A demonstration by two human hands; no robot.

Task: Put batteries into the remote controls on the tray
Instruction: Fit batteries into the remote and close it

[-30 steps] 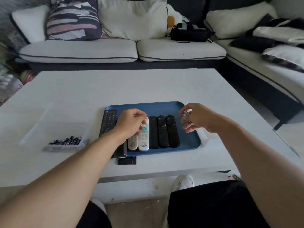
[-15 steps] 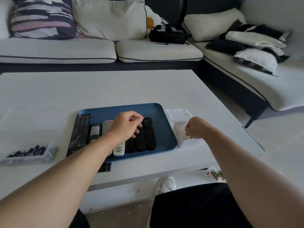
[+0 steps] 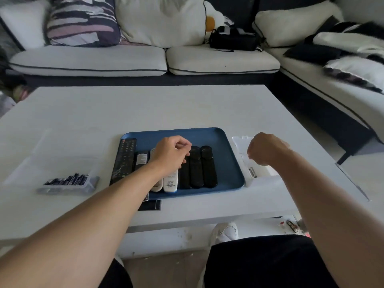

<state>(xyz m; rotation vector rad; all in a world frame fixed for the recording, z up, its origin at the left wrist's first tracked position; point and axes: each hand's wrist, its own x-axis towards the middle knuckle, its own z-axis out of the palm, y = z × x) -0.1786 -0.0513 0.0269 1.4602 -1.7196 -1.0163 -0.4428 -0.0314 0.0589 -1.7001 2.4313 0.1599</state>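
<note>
Head view: a row of remote controls is seen lying side by side on a blue rectangular plastic tray (image 3: 226,146) on a white table (image 3: 145,109).
Change since half a second ago: the right hand (image 3: 267,149) is now raised higher over the white open-topped box (image 3: 241,142) beside the tray's right edge; the left hand (image 3: 171,154) is kept over the same remotes.
Left hand: fingers are curled with fingertips drawn towards the thumb above the white remote control (image 3: 170,182); whether anything is pinched cannot be told.
Right hand: fingers are curled downward over the white box; what, if anything, is held is hidden.
Remotes relative to the grip: the long black buttoned remote (image 3: 124,159) lies well to the left of the left hand, and three plain black remotes (image 3: 202,169) lie just right of it, apart from the right hand.
Batteries: dark cylindrical batteries (image 3: 68,179) are gathered in a clear plastic container (image 3: 52,159), well left of the tray.
Loose part: a small black flat cover (image 3: 150,205) lies on the table at the tray's near edge.
</note>
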